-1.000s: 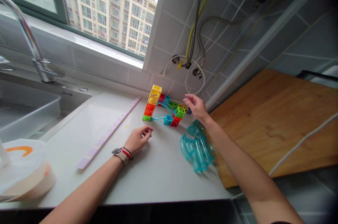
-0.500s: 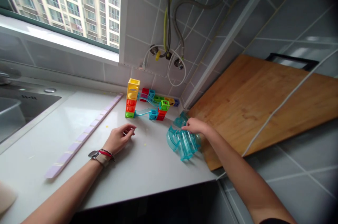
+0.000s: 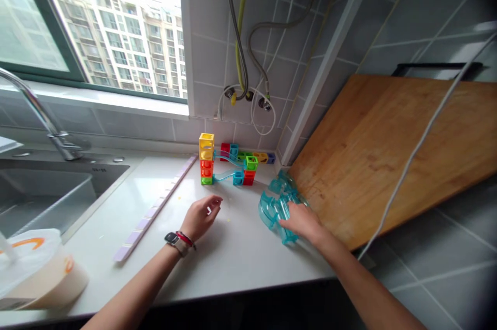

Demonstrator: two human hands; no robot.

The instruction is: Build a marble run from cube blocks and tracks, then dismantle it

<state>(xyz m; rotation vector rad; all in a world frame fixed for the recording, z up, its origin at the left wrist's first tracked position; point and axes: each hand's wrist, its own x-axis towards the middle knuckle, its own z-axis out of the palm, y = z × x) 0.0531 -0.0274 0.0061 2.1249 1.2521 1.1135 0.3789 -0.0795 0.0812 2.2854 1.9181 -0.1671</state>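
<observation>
My right hand (image 3: 305, 221) is at the near side of a heap of see-through teal plastic track pieces (image 3: 267, 209). Its thumb and fingers are closed about one straight teal piece, though the fingertips are partly hidden. My left hand (image 3: 202, 217) hovers over the counter with loosely curled fingers, a small gap to the thumb and nothing held. Beyond it stands a marble run of coloured cubes: a yellow, red and green tower (image 3: 206, 159) joined by teal slides (image 3: 229, 176) to a shorter green, red and blue stack (image 3: 249, 170).
A row of coloured cubes (image 3: 262, 157) lies along the back wall. On the left are a pale purple strip (image 3: 155, 208), a sink (image 3: 111, 185) with a faucet (image 3: 58, 133), and a paper tub (image 3: 58, 283). A wooden board (image 3: 388, 148) leans at right, crossed by a white cable (image 3: 411, 156).
My right hand has moved toward the near side of the teal heap, its fingers now around a piece. The left hand stays beside the towers. The view has tilted up and shifted left.
</observation>
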